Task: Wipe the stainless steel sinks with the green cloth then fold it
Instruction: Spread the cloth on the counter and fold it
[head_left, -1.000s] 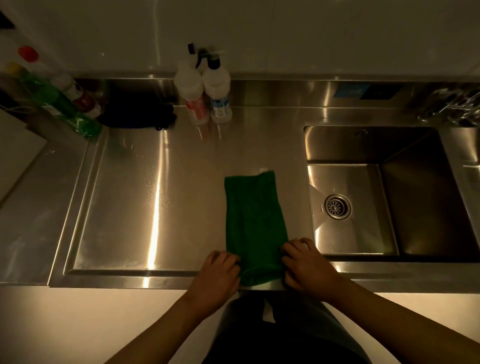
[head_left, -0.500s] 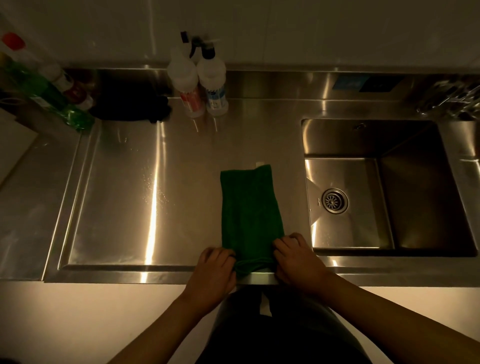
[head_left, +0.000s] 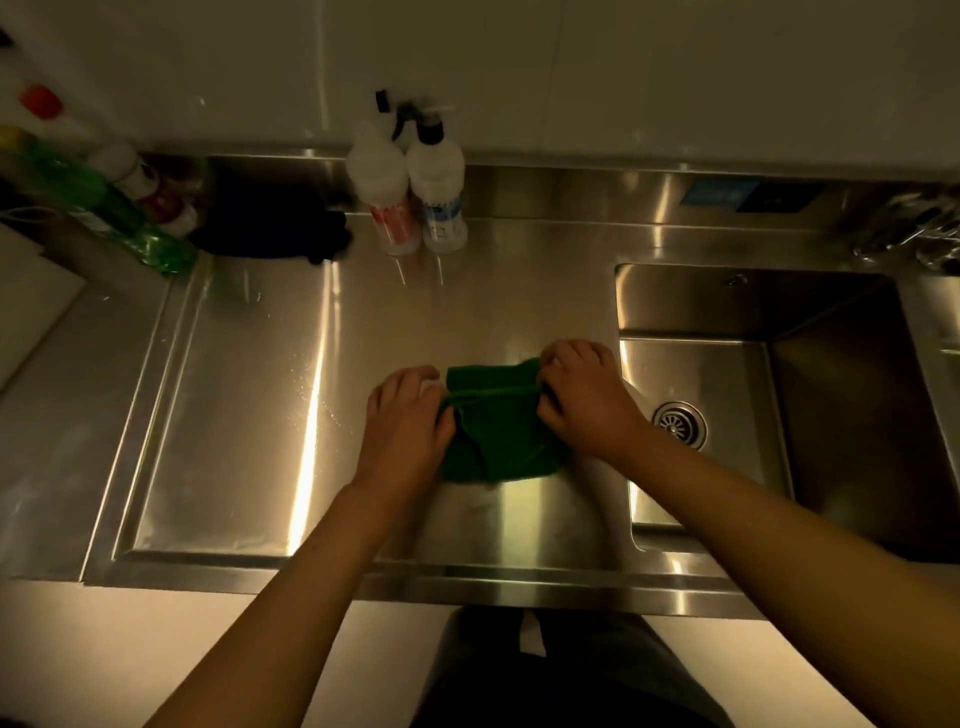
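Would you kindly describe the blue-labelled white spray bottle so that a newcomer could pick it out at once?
Find the stainless steel counter left of the sunken sink basin. At its back edge, against the wall, two white plastic spray bottles stand side by side. Yours is the blue-labelled bottle, nearer the sink; its neighbour is the red-labelled bottle.

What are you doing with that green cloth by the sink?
A person is folding the green cloth on the steel counter, just left of the sink. The left hand pinches its left edge and the right hand pinches its right edge, with one layer doubled over another. The fold looks unfinished, as the top layer is bunched. Two spray bottles stand at the back by the wall.
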